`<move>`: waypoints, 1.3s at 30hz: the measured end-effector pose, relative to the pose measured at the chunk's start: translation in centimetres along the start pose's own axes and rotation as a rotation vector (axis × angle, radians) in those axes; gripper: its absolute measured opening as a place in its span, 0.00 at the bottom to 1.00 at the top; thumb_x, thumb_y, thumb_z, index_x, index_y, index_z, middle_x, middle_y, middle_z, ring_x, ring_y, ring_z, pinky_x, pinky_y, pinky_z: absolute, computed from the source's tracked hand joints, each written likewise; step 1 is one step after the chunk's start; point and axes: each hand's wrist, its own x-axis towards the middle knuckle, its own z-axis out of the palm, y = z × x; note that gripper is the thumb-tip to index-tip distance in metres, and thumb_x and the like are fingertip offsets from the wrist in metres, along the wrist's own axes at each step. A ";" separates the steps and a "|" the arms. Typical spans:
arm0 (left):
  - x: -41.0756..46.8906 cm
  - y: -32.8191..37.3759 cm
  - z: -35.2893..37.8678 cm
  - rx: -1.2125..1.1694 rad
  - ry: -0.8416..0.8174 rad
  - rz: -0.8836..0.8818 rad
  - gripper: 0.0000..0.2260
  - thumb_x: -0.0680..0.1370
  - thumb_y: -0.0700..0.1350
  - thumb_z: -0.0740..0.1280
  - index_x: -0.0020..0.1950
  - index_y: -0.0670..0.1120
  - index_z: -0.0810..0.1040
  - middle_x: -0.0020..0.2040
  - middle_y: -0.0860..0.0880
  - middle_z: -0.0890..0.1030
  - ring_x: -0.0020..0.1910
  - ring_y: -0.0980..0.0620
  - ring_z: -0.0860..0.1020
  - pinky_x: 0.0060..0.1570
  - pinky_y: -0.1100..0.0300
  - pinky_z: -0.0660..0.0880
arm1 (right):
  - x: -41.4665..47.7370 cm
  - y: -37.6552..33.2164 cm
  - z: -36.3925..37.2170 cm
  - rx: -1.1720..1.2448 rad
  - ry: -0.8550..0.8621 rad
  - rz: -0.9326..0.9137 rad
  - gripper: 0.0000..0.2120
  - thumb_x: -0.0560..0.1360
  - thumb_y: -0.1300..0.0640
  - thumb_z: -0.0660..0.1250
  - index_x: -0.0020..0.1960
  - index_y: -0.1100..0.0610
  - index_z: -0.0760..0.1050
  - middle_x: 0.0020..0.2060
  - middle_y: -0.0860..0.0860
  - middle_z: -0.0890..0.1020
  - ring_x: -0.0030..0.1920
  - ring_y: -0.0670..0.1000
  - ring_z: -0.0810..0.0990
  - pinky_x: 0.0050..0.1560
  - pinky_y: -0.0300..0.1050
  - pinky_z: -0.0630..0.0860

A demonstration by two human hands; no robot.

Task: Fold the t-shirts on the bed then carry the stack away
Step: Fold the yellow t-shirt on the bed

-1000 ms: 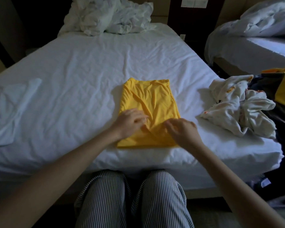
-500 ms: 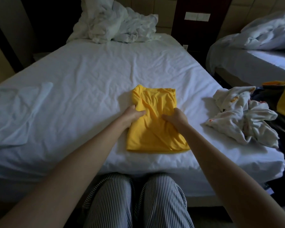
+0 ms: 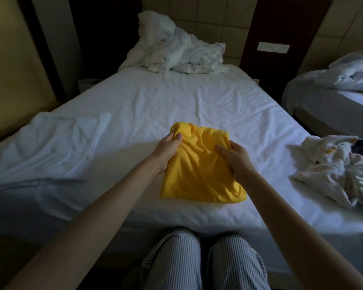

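The folded yellow t-shirt [image 3: 199, 170] lies on the bed [image 3: 197, 101], long axis pointing away from me. My left hand [image 3: 166, 151] clutches its left edge and my right hand [image 3: 236, 160] its right, both equally near.

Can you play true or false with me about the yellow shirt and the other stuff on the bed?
1. The left hand and the right hand both grip the yellow t-shirt. True.
2. The yellow t-shirt is spread out flat with its sleeves showing. False: it is folded into a compact rectangle.
3. A crumpled white garment lies on the bed, to the right of the yellow t-shirt. True.
4. A neat stack of folded shirts sits at the head of the bed. False: only a rumpled white duvet lies there.
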 end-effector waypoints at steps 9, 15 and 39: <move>-2.3 3.1 -11.7 -0.086 -0.036 -0.089 0.26 0.79 0.45 0.63 0.76 0.56 0.58 0.58 0.46 0.78 0.50 0.46 0.79 0.49 0.52 0.77 | 0.3 -2.4 13.2 0.186 -0.364 0.147 0.24 0.77 0.64 0.61 0.72 0.53 0.65 0.59 0.55 0.77 0.55 0.55 0.76 0.54 0.49 0.72; -2.0 8.5 -20.0 -0.022 0.106 0.008 0.26 0.80 0.45 0.61 0.75 0.57 0.56 0.59 0.47 0.76 0.45 0.50 0.78 0.38 0.57 0.77 | 2.5 -5.8 22.3 0.263 -0.515 0.032 0.26 0.77 0.64 0.62 0.73 0.52 0.63 0.65 0.55 0.74 0.62 0.56 0.74 0.64 0.54 0.70; -4.6 0.1 -39.7 0.789 0.580 -0.053 0.21 0.73 0.39 0.68 0.66 0.39 0.73 0.65 0.39 0.74 0.63 0.41 0.73 0.53 0.59 0.69 | -4.7 2.4 32.8 -0.508 -0.630 -0.232 0.24 0.72 0.66 0.63 0.67 0.56 0.68 0.55 0.59 0.75 0.51 0.57 0.76 0.43 0.46 0.73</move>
